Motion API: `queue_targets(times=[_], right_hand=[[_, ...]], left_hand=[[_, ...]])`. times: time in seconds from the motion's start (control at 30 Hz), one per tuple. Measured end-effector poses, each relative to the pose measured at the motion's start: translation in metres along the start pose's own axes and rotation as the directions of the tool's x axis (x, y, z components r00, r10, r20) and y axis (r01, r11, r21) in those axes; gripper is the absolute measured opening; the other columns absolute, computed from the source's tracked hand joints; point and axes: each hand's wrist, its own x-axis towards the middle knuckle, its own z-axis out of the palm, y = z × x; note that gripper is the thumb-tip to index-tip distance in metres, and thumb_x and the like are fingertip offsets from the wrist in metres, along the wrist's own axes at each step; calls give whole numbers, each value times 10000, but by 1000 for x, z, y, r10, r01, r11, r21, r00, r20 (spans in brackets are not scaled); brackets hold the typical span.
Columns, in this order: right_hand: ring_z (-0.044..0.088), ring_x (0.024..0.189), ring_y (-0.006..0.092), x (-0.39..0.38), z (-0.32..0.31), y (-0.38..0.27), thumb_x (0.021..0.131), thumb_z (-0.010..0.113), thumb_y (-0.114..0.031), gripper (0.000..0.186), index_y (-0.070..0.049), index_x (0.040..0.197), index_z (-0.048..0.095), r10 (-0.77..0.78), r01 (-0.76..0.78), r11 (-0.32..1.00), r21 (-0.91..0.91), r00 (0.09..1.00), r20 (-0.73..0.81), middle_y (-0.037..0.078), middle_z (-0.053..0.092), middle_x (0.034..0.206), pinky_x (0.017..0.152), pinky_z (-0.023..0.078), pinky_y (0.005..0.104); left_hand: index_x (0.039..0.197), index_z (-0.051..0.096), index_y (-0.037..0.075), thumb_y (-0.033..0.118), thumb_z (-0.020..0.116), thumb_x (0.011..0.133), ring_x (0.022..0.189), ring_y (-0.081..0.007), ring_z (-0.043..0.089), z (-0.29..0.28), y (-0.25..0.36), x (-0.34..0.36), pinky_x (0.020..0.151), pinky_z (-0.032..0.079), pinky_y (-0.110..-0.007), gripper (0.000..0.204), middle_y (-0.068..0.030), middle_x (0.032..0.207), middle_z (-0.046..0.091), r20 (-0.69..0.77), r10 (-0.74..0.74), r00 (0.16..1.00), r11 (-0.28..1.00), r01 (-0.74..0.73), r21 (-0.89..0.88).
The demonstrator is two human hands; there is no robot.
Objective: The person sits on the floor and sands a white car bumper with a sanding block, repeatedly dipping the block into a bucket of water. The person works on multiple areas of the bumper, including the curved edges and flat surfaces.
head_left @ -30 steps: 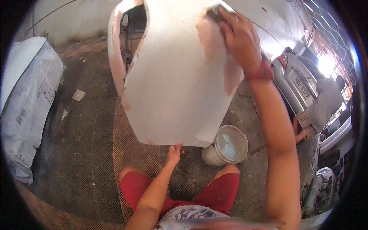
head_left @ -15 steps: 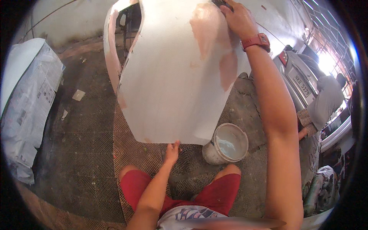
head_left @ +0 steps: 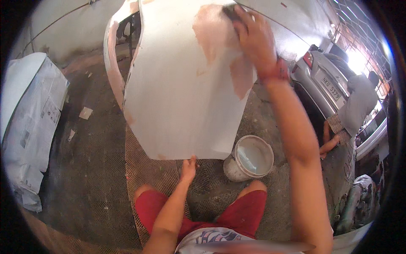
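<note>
Before me stands a pale car body panel (head_left: 169, 93), likely a door, with a window-frame-like loop at its upper left and pinkish filler patches. My left hand (head_left: 188, 170) grips the panel's lower edge, thumb on the face and fingers mostly hidden beneath. At the upper right, my right hand (head_left: 256, 42) is closed over a dark pad (head_left: 230, 12) that looks like a sanding block, held against the panel beside the large filler patch. That hand is slightly blurred by motion.
A bucket of cloudy water (head_left: 249, 158) stands by the panel's lower right corner. A paper-covered panel (head_left: 36, 122) is at the left. Right, a person (head_left: 359, 101) bends near a silver car (head_left: 321, 84). Patterned mats (head_left: 97, 173) cover the floor.
My right hand has moved left and slightly down across the panel with the dark pad. My left hand keeps its hold on the lower edge. The view has shifted slightly.
</note>
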Motion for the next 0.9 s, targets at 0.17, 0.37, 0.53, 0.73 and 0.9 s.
queue_targets(times=[0.17,0.37,0.53,0.73,0.9], right_hand=[[637,1302,443,-80,-37,-27,945,780,-123,585,-204,1521,716,-138,133,987,-92,989,-57,187,667,1420,1153,481,609],[635,1310,464,-2,-5,11,1026,742,-201,458,-164,1482,731,86,-86,996,11,996,-36,240,674,1421,1101,517,559],[634,1309,470,-135,-17,-52,986,790,-134,542,-192,1521,725,8,-2,999,51,992,-129,211,641,1431,1136,501,546],[601,1343,476,-36,-7,22,1035,762,-257,497,-177,1523,719,163,-151,984,93,978,-133,217,635,1432,1131,488,557],[615,1301,454,-135,-4,-46,992,805,-204,551,-177,1535,714,80,-68,994,81,986,-148,224,623,1452,1144,483,540]], left_hand=[[1241,667,-56,654,608,1116,878,-244,744,-6,-7,2,894,559,-443,723,-135,952,762,71,43,997,997,-47,62],[1230,672,-43,644,619,1116,821,-216,718,3,-9,6,876,565,-431,698,-121,1009,769,64,49,997,999,-49,-1],[1229,663,-41,597,600,1142,754,-206,675,-5,-25,13,849,557,-420,647,-115,969,761,-13,111,994,972,-112,-205],[1273,652,-44,538,582,1162,794,-213,691,12,-6,-9,820,532,-408,597,-98,854,726,68,99,993,995,-98,-21],[1284,641,-58,534,564,1167,829,-250,725,-15,-32,15,860,555,-461,609,-112,911,733,84,49,995,996,-56,75]])
